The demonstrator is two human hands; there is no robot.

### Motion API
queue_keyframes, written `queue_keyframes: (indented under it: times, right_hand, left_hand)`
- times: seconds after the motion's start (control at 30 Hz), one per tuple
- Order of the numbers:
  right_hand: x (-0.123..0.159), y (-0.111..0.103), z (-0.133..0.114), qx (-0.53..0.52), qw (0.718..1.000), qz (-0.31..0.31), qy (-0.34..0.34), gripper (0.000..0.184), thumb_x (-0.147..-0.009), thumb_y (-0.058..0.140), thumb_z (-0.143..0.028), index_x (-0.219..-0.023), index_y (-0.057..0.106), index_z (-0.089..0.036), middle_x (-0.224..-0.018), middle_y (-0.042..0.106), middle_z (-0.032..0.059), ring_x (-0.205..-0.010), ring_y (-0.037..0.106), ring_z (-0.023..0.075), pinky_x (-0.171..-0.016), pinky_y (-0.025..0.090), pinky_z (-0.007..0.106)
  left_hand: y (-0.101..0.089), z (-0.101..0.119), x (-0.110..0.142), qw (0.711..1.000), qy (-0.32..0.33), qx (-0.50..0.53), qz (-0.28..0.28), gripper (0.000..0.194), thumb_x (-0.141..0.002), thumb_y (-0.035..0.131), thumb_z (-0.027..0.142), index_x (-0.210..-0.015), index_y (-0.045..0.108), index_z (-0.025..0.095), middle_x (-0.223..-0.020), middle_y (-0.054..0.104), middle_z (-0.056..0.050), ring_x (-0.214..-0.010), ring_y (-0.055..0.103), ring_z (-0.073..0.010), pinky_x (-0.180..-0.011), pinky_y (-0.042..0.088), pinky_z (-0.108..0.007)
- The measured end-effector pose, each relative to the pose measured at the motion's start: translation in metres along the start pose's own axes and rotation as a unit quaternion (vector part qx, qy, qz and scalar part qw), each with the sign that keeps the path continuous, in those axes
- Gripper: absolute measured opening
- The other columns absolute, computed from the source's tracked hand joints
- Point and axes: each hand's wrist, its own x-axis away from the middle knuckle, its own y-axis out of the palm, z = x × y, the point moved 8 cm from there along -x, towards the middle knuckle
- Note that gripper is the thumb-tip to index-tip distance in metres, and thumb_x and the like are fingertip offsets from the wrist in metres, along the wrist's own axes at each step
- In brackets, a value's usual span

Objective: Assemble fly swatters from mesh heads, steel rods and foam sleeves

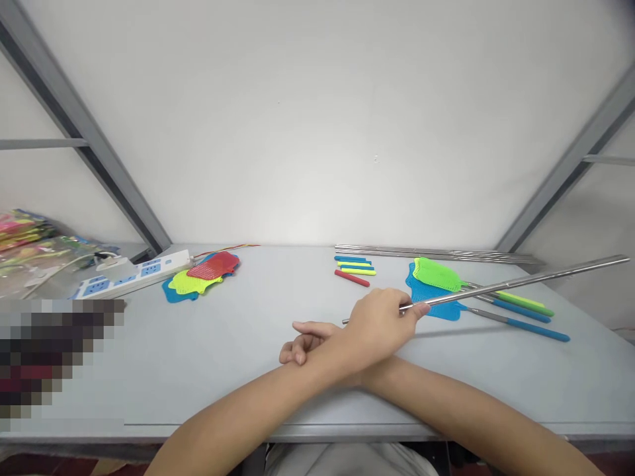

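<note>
My forearms cross, the left one lying over the right. My left hand (380,324) is closed around a thin metal rod (516,284), which slants up to the right over several fly swatters. My right hand (310,340) rests to the left of it, palm up, fingers loosely curled and apart, with nothing visible in it; its wrist is hidden under my left arm. Under the rod lie assembled swatters with a green head (437,274) and a blue head (434,304). Short coloured handle tubes, including a red tube (352,277), lie beyond my hands.
Loose swatter heads in red (214,266), yellow and blue overlap at the left. More metal rods (431,252) lie along the wall. A white power strip (133,276) and plastic-bagged goods (44,248) stand far left. Grey frame posts (119,172) rise at both sides.
</note>
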Motion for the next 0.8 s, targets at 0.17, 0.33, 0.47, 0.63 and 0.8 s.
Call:
queue_keyframes:
  times: [0.17,0.33,0.47,0.63,0.8]
  right_hand:
    - [-0.005,0.014,0.005,0.014,0.994,-0.08,0.078,0.04,-0.077,0.043,-0.043,-0.077,0.064,-0.009,-0.072,0.058,0.0051,-0.063,0.051,0.0117,-0.064,0.035,0.024]
    - [0.005,0.012,-0.004,-0.008,1.0,-0.028,0.008,0.034,-0.078,0.042,-0.037,-0.081,0.063,-0.01,-0.084,0.058,0.0065,-0.078,0.05,0.0151,-0.074,0.033,0.026]
    - [0.006,0.0,-0.004,-0.034,0.998,0.038,-0.021,0.03,-0.073,0.048,-0.041,-0.061,0.058,-0.016,-0.07,0.057,0.0042,-0.072,0.05,0.0172,-0.068,0.034,0.029]
    - [-0.001,-0.027,-0.004,-0.083,0.984,0.127,-0.088,0.032,-0.069,0.053,-0.043,-0.048,0.041,-0.021,-0.054,0.047,-0.0005,-0.06,0.046,0.0169,-0.058,0.034,0.03]
    - [0.0,-0.051,-0.002,-0.124,0.964,0.178,-0.155,0.033,-0.072,0.049,-0.043,-0.053,0.034,-0.021,-0.051,0.038,-0.0038,-0.054,0.041,0.0128,-0.056,0.035,0.028]
  left_hand:
    - [0.01,-0.004,-0.004,1.0,0.003,-0.003,-0.017,0.047,-0.081,0.025,0.052,-0.063,0.055,0.021,-0.056,0.054,0.001,-0.048,0.045,-0.0124,-0.039,0.024,-0.024]
    - [0.01,-0.019,-0.005,0.999,-0.003,-0.03,-0.013,0.048,-0.082,0.022,0.051,-0.062,0.054,0.02,-0.051,0.051,0.001,-0.045,0.043,-0.0117,-0.039,0.025,-0.023]
    - [0.008,-0.029,-0.005,0.998,-0.016,-0.055,0.004,0.049,-0.082,0.021,0.053,-0.065,0.054,0.021,-0.055,0.053,0.0,-0.048,0.045,-0.0132,-0.041,0.025,-0.024]
    - [0.009,-0.039,-0.009,0.996,-0.031,-0.083,0.018,0.052,-0.08,0.02,0.056,-0.067,0.056,0.021,-0.057,0.055,-0.001,-0.05,0.049,-0.0151,-0.044,0.027,-0.025]
    - [0.011,-0.05,-0.012,0.992,-0.053,-0.11,0.023,0.049,-0.08,0.022,0.055,-0.068,0.056,0.022,-0.059,0.056,-0.003,-0.052,0.05,-0.0173,-0.044,0.028,-0.026]
